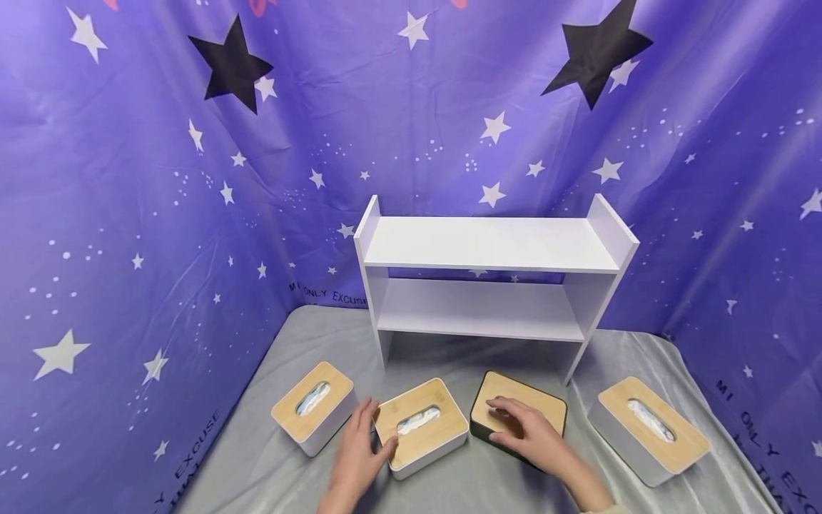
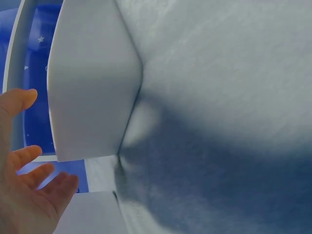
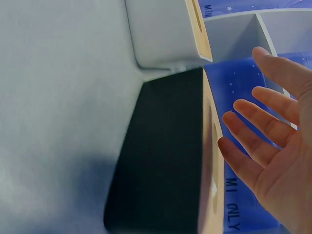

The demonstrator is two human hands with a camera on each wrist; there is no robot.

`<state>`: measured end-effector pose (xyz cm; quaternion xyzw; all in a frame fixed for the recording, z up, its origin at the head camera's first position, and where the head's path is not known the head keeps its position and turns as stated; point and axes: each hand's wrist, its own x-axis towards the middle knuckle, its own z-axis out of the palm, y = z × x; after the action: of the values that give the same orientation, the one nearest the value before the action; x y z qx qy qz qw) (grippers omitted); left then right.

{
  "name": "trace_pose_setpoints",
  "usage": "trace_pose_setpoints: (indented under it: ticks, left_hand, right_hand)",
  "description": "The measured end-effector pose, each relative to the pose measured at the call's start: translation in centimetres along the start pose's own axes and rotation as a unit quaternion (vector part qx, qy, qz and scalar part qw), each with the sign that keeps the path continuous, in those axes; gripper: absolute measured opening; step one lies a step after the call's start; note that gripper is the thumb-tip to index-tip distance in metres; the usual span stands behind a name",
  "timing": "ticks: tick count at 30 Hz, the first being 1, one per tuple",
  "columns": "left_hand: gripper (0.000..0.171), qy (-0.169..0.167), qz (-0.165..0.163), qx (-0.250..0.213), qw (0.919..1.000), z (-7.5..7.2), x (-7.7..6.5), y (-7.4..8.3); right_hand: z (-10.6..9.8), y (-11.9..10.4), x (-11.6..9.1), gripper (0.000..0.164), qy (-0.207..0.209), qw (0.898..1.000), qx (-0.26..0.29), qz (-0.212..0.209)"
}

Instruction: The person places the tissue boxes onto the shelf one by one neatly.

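Note:
In the head view my left hand (image 1: 359,450) is at the left edge of a white tissue box (image 1: 443,403) with a wooden lid, fingers spread and thumb by its near corner. The left wrist view shows that hand relaxed above the box's white side (image 2: 92,87), gripping nothing. My right hand (image 1: 529,432) hovers over a black tissue box (image 1: 542,410), also wooden-lidded, hiding its slot. Seen from the right wrist, its fingers (image 3: 251,139) are extended above the lid, with the black side wall (image 3: 161,156) facing the camera.
Another white tissue box (image 1: 321,407) stands at the left and one more (image 1: 648,432) at the right. Behind them is a white two-tier shelf (image 1: 488,243) on the grey cloth (image 1: 257,435). A purple star-printed curtain (image 1: 411,107) surrounds the back and sides.

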<state>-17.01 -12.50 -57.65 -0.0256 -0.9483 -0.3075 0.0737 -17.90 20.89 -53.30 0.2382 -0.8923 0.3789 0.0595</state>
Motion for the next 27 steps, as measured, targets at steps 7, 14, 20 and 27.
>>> trace_pose_setpoints:
  ticks: [7, 14, 20, 27]
  left_hand:
    - [0.077, -0.002, -0.049, -0.029, 0.9984, 1.0, -0.9, -0.3]
    - [0.079, -0.013, -0.127, -0.088, 0.988, 1.4, -0.9, 0.2]
    - [0.076, -0.024, -0.171, -0.145, 0.9742, 1.5, -1.0, 0.3]
    - [0.063, -0.015, -0.16, -0.187, 0.9692, 1.6, -1.3, 0.0]
  right_hand:
    - [1.5, -0.4, 0.3, 0.045, 0.009, 1.0, 0.001, 0.025]
    - [2.6, -0.2, 0.7, 0.05, -0.038, 0.991, 0.12, 0.042]
    - [3.3, -0.4, 1.0, 0.054, -0.054, 0.985, 0.143, 0.083]
    - [3.6, -1.0, 1.7, 0.057, -0.072, 0.981, 0.152, 0.093]
